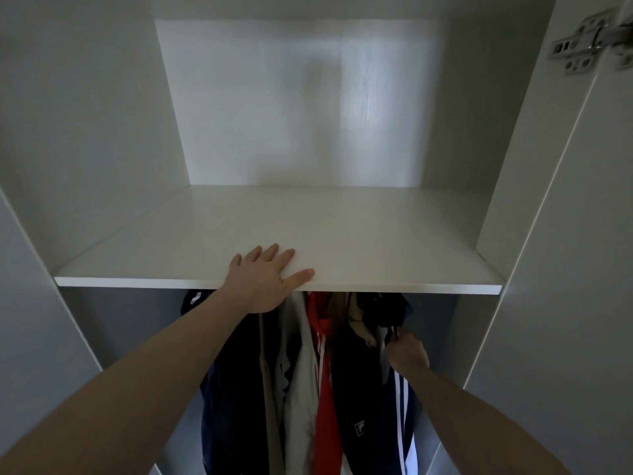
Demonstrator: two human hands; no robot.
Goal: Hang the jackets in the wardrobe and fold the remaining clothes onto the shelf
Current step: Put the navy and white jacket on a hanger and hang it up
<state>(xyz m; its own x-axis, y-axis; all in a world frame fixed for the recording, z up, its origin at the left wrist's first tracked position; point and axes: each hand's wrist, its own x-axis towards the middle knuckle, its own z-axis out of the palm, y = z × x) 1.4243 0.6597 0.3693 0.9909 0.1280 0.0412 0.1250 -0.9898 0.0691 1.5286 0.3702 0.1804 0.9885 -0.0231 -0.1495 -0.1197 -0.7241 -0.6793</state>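
my left hand lies flat on the shelf; below it my right hand pinches the dark jacket by its collar — soft, light, floppy.

white shelf, red jacket, white-striped navy jacket

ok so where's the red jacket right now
In the head view, the red jacket hangs below the shelf, centre of the row, between a pale grey jacket on its left and a dark navy jacket on its right.
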